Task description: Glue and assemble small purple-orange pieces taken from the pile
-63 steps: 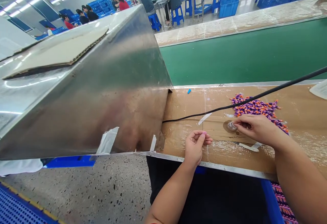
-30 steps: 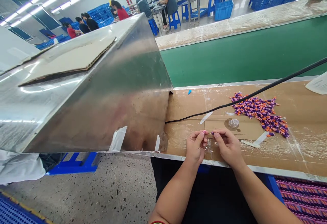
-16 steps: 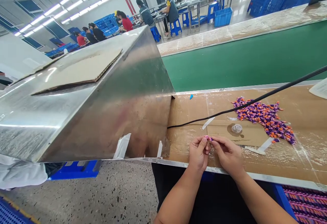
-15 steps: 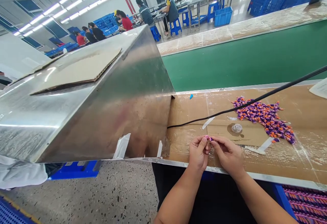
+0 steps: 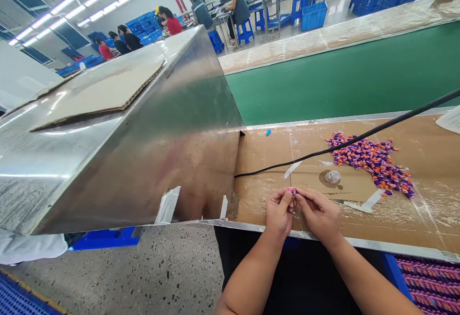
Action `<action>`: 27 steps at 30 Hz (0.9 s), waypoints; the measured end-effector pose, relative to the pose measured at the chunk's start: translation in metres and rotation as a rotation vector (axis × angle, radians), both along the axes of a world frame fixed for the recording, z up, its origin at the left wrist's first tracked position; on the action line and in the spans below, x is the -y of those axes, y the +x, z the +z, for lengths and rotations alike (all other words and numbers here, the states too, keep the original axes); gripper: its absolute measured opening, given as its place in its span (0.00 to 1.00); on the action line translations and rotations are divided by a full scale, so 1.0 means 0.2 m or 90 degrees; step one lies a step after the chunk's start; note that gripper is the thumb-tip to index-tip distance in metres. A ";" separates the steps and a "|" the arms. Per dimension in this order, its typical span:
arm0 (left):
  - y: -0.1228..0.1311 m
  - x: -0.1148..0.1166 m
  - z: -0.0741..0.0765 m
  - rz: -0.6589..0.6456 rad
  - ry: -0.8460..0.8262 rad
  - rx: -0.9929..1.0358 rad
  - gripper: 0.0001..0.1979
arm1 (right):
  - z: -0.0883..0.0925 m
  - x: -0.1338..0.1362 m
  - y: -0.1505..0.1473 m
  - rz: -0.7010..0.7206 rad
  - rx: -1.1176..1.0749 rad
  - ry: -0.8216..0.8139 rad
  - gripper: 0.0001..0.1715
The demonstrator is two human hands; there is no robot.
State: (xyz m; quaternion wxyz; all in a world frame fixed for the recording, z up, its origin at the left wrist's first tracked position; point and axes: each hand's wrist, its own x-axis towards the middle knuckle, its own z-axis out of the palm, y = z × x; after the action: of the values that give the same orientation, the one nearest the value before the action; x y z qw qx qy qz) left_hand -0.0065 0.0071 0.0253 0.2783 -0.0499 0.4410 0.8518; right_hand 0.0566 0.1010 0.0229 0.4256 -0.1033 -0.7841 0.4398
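Note:
My left hand [image 5: 279, 212] and my right hand [image 5: 318, 213] meet over the cardboard-covered bench [image 5: 424, 219] near its front edge. Both pinch a tiny pink and purple piece [image 5: 293, 191] between their fingertips. A small clear round cap [image 5: 332, 177] lies on the cardboard just beyond my right hand. Farther right a heap of small purple and orange pieces [image 5: 373, 161] is spread on the cardboard.
A big stainless steel housing [image 5: 143, 128] with a cardboard sheet on top stands at the left. A black cable [image 5: 345, 143] runs from it across the bench. Behind is a green conveyor belt [image 5: 341, 80]. Several people sit at distant tables. Blue crates stand at the back right.
About two seconds ago my right hand was at the clear cap; it came back to my left hand. Since then both hands hold the small piece together, barely shifting.

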 end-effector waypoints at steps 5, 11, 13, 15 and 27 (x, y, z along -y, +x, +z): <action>0.02 -0.01 -0.06 0.050 -0.065 -0.061 0.27 | -0.01 0.01 0.00 -0.021 -0.006 0.013 0.07; 0.05 0.00 -0.10 0.099 -0.157 -0.196 0.24 | -0.01 0.02 0.01 -0.034 -0.027 0.048 0.07; 0.06 0.01 -0.09 0.100 -0.165 -0.237 0.23 | -0.01 0.02 0.02 -0.032 -0.017 0.043 0.07; 0.06 0.02 -0.08 0.093 -0.165 -0.267 0.22 | -0.01 0.01 0.03 -0.033 0.000 0.032 0.07; 0.07 0.02 -0.09 0.068 -0.148 -0.180 0.26 | 0.03 -0.01 0.02 -0.010 -0.002 0.041 0.06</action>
State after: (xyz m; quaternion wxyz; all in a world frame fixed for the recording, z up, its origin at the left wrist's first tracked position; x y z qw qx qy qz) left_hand 0.0080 0.0027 0.0077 0.1603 0.0148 0.5675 0.8075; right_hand 0.0603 0.1031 0.0283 0.4331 -0.0950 -0.7965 0.4110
